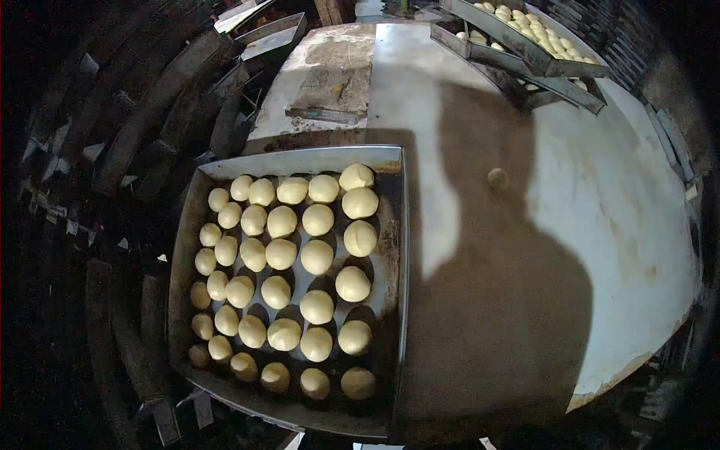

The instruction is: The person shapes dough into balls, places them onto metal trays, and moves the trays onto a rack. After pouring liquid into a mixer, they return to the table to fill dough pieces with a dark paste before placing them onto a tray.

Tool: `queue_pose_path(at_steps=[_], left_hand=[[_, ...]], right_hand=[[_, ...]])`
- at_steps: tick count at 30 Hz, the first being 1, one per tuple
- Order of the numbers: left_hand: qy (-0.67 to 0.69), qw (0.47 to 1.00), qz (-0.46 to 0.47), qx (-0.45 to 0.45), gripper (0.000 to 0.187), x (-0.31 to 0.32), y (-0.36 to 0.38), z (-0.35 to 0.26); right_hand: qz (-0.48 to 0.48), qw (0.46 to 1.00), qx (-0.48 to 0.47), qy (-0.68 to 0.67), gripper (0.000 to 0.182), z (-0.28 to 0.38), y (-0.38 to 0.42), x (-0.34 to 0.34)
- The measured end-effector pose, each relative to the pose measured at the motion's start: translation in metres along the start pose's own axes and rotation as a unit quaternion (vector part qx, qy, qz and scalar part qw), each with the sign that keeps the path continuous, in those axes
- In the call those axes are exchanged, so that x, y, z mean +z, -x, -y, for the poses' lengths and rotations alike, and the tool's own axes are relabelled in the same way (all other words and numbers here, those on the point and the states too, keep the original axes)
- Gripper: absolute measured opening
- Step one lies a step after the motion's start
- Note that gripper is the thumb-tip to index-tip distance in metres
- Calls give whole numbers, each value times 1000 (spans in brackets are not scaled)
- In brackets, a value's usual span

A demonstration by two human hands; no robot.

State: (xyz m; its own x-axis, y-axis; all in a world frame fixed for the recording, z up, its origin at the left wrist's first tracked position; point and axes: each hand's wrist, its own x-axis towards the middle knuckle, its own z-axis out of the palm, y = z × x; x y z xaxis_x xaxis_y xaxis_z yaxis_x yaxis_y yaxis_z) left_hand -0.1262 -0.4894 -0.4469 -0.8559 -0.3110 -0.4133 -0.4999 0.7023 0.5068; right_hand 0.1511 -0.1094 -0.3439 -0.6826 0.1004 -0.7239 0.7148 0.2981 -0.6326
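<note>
Neither of my hands is in the picture. A metal baking tray (300, 159) lies at the left of the table, its left side reaching the table's edge. Rows of round, pale dough balls (317, 256) sit in it, mostly apart, a few touching their neighbours. Along the tray's right side runs a strip of bare, darkened metal. One single dough ball (497, 178) rests on the tabletop to the right of the tray, inside a person's shadow.
The pale table (630, 217) stretches right, with a broad shadow across it. Stacked trays (525, 56) holding more dough balls stand at the far right corner. A worn board (330, 75) lies at the back left. Dark, stacked metal pieces (161, 112) crowd the left side.
</note>
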Motion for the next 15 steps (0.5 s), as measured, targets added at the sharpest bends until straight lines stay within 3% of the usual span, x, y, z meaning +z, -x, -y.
queue_pose_path(at_steps=[15], left_hand=[[189,980,55,-7,48,-13,4,2]], right_hand=[[-2,1000,9,8,43,9,-3,4]])
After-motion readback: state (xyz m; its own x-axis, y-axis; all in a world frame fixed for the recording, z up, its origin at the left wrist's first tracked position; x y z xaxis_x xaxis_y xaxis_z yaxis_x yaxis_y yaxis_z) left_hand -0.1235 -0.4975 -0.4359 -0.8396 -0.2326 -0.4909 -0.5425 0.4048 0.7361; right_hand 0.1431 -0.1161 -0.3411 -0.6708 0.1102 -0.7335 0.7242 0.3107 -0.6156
